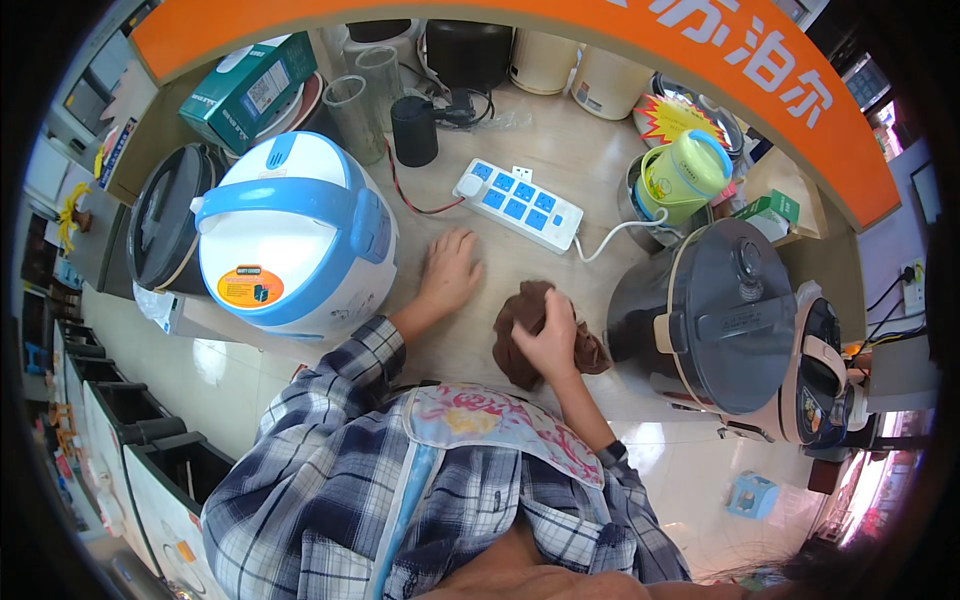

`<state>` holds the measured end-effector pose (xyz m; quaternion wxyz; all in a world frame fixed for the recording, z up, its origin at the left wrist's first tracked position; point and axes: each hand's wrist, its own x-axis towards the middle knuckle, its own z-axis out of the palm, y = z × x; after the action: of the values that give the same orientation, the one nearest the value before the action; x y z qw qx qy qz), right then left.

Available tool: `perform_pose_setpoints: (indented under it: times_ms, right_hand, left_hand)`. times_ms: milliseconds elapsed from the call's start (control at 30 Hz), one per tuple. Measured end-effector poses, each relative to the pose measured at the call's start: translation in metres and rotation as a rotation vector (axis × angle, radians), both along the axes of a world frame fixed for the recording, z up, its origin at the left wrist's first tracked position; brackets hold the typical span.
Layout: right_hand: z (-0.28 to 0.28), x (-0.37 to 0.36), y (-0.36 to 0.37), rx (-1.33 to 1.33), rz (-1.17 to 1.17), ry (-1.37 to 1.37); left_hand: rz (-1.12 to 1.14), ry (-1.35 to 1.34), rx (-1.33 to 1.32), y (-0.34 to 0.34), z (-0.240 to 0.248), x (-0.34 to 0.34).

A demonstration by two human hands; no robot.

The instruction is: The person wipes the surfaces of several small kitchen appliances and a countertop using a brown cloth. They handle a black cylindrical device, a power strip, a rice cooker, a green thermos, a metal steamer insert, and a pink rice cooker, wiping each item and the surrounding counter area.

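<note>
My left hand (450, 272) lies flat on the light wooden counter (440, 340), fingers stretched out, holding nothing. It rests beside a white and blue rice cooker (275, 225) at the left. A crumpled brown cloth (512, 350) is bunched under my right hand (548, 338), whose fingers are closed around part of it. The cloth lies on the counter near its front edge, just left of a large dark grey cooker (735, 310). Beyond both hands sits a white power strip (520, 205) with blue sockets.
Two clear glass cylinders (352, 115) and a black cup-shaped container (414, 132) stand at the back left. A green box (250, 92) lies farther left. To the right are a light green, blue-topped appliance (688, 175) and another cooker (822, 370). Cords cross the counter.
</note>
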<state>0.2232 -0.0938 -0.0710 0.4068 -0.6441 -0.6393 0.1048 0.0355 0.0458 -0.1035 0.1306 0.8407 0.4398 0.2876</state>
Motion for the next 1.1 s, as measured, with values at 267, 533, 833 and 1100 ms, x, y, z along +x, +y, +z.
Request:
perform_pose_setpoints:
  times_ms: [267,533,833,1100]
  right_hand:
    - [0.052,0.024,0.128,0.121,-0.371,-0.159]
    - [0.039,0.043,0.158,-0.231,-0.302,-0.265]
    - [0.026,0.055,0.165,-0.134,-0.255,-0.290]
    - [0.031,0.045,0.151,-0.165,-0.265,-0.250]
  left_hand:
    - [-0.020,0.032,0.053,-0.001,0.004,0.003]
    - [-0.079,0.044,0.060,-0.004,0.011,0.007]
    - [-0.107,-0.152,0.282,0.051,0.015,0.071]
    - [-0.091,-0.129,0.242,0.058,0.002,0.063]
